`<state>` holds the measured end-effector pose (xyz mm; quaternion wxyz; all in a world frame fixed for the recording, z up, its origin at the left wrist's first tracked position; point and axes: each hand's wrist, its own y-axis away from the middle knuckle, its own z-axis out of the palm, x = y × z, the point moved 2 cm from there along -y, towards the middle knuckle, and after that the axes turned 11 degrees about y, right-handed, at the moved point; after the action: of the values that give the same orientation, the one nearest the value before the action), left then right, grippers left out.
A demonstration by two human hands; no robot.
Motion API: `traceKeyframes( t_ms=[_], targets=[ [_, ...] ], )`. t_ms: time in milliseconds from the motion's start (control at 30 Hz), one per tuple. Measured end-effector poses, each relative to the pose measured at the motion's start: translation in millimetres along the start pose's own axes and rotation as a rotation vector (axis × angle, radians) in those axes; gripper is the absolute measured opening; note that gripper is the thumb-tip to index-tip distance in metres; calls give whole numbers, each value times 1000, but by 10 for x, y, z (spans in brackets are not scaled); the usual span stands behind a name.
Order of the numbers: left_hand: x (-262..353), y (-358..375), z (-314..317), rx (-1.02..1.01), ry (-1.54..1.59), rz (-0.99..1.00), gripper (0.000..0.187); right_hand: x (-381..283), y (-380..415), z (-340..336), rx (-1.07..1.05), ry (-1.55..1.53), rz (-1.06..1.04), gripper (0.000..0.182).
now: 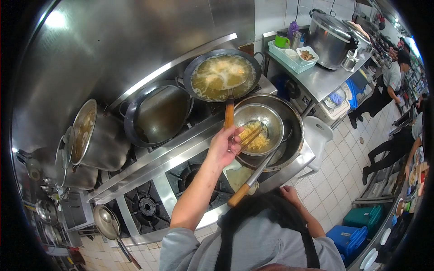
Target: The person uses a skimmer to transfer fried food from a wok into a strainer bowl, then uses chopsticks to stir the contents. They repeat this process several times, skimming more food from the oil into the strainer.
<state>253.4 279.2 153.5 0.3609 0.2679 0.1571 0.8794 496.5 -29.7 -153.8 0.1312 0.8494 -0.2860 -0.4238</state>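
My left hand (224, 147) is closed around the wooden handle (229, 113) of a skimmer whose metal head is hidden in the frothing oil. The oil (212, 74) fills a black wok (189, 67) on the stove. Beside my left fingers, a pair of chopsticks (254, 137) slants across a metal strainer bowl (271, 114) with yellow bits (258, 142) in it. This bowl sits over a larger metal pot (296, 119). A wooden-handled ladle (239, 194) leans on the pot's rim. Low at my side, my right hand (290, 194) hangs with curled fingers, holding nothing visible.
A second wok (158, 113) and a tall stockpot (106, 137) stand to the left. Gas burners (147, 206) lie in front. At the right are a white stool (318, 135) and a steel table (316, 86) with a cooker (326, 40). Two people (389, 83) work farther right.
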Motion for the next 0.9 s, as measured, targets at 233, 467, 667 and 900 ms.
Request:
traceKeyframes(
  t_ms=[233,467,667,900],
  targets=[
    [0,-20,-15,-3,6,-5,20,-89,39,-51,4,38,-1,39],
    [-2,-2,6,11,8,-2,20,-21,9,-12,-1,40,-4,40],
    [-5,-9,-3,9,13,-4,20,125,-48,47,-1,41,-12,39],
    [-7,-10,-3,4,9,-5,18,117,-28,64,9,-4,5,40]
  ],
)
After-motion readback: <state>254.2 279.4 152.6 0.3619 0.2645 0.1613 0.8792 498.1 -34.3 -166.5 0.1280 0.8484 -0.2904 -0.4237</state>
